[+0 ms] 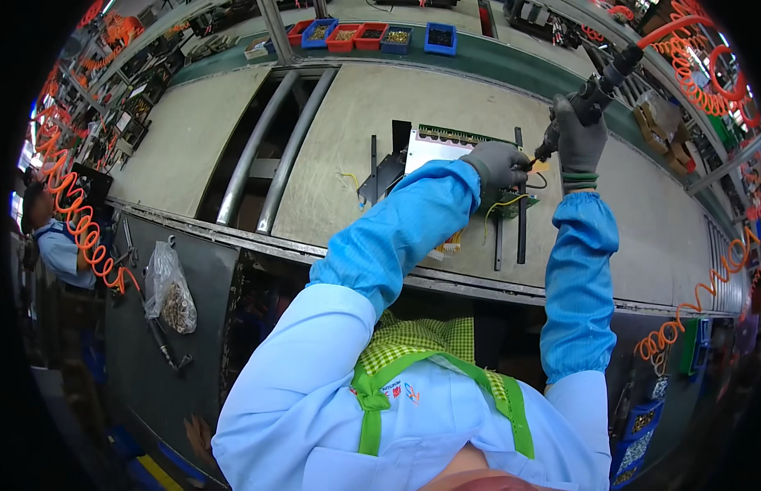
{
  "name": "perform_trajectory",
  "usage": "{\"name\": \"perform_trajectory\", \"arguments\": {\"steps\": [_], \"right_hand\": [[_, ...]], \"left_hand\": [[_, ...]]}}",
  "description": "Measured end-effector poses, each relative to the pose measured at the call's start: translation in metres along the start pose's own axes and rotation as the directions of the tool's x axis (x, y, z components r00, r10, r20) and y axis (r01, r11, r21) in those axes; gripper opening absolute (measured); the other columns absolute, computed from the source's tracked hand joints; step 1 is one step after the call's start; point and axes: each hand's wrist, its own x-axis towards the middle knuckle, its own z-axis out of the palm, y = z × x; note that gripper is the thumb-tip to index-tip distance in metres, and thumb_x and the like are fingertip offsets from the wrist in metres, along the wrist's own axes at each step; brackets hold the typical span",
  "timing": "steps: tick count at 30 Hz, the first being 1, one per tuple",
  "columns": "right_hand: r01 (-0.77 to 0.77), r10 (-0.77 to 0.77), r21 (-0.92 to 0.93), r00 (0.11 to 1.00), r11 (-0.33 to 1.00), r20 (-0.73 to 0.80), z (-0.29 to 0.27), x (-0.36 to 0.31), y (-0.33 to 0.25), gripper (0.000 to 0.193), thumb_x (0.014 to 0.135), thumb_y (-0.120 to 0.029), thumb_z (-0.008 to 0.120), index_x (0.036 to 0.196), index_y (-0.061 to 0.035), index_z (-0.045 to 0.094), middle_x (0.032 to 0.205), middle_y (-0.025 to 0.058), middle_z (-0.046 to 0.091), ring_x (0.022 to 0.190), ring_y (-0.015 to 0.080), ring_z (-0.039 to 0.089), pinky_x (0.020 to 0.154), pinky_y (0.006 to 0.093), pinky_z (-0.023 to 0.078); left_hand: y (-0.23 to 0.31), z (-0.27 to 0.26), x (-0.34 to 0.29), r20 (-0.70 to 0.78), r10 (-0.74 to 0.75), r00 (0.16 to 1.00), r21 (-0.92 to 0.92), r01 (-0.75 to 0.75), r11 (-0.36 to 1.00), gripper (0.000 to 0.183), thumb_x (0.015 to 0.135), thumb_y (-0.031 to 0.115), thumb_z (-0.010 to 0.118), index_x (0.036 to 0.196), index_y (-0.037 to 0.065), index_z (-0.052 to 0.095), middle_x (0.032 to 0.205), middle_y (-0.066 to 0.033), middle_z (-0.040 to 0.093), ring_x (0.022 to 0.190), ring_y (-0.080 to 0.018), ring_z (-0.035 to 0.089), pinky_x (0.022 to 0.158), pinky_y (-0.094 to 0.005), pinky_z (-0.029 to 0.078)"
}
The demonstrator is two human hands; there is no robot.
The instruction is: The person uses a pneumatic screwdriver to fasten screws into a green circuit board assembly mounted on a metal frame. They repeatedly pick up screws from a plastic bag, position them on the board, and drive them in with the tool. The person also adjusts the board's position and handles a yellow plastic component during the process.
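Note:
My right hand (581, 137), in a grey glove, is wrapped round a black air screwdriver (597, 94) with a red hose at its back end. The tool slants down to the left, its tip close to the fingers of my left hand (498, 166). That hand, also gloved, is closed with its fingertips pressed together by the bit; what they pinch is hidden. Under and beside it lies an assembly with a silver metal plate (429, 150), a green circuit board (454, 133), black side brackets (385, 173) and thin yellow and black wires.
The assembly lies on a pale worktable (331, 123) with metal rollers (262, 155) to the left. Red and blue bins of small parts (370, 37) line the far edge. Orange coiled hoses (691, 65) hang on both sides. A plastic bag of parts (172, 290) lies at lower left; another person (61, 245) is beyond.

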Motion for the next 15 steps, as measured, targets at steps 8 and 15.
{"name": "perform_trajectory", "arguments": {"steps": [8,15], "right_hand": [[-0.121,0.117,0.119,0.992,0.985,0.045,-0.01,-0.002,-0.003,0.027,0.076,-0.017,0.073,0.094,-0.0035,0.058,0.069,0.0013,0.059,0.054,0.0076,0.054,0.051,0.027,0.046],[-0.012,0.003,0.154,0.998,0.988,0.056,-0.032,-0.016,-0.055,0.029,0.079,-0.009,0.069,0.104,-0.0035,0.056,0.07,0.0014,0.059,0.053,0.0084,0.054,0.046,0.0243,0.043]], "left_hand": [[0.001,0.002,0.0,-0.033,-0.024,0.999,-0.066,0.022,0.998,0.034,0.08,0.035,0.066,0.105,0.013,0.068,0.103,-0.0097,0.066,0.095,-0.027,0.063,0.083,-0.0358,0.049],[-0.007,0.006,0.006,-0.052,-0.016,0.999,-0.131,0.009,0.991,0.026,0.079,0.03,0.067,0.098,0.013,0.07,0.091,-0.0098,0.068,0.085,-0.0244,0.065,0.078,-0.0335,0.05]]}}
